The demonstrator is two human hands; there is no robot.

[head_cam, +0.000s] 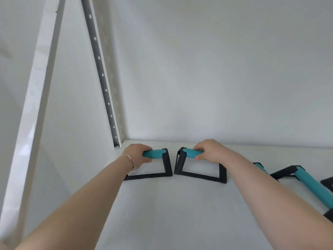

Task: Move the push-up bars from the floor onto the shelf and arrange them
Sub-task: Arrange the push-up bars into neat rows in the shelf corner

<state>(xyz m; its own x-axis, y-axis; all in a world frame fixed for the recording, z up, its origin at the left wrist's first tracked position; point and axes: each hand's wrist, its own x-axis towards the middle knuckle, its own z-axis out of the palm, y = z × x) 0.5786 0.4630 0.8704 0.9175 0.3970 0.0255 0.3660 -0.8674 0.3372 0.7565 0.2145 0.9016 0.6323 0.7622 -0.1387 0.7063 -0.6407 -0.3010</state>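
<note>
Two push-up bars with black frames and teal foam grips stand side by side at the back left of the white shelf (180,213). My left hand (137,153) is closed around the teal grip of the left push-up bar (156,153). My right hand (210,150) is closed around the grip of the right push-up bar (189,153). Both frames rest flat on the shelf, a small gap between them. A third push-up bar (306,181) lies at the right, partly cut off by the frame edge, and another teal grip (260,167) peeks out behind my right forearm.
A white side panel (81,105) with a grey perforated rail (102,74) closes the shelf on the left. The white back wall (216,87) stands just behind the bars. A white upright post (36,105) rises at the far left.
</note>
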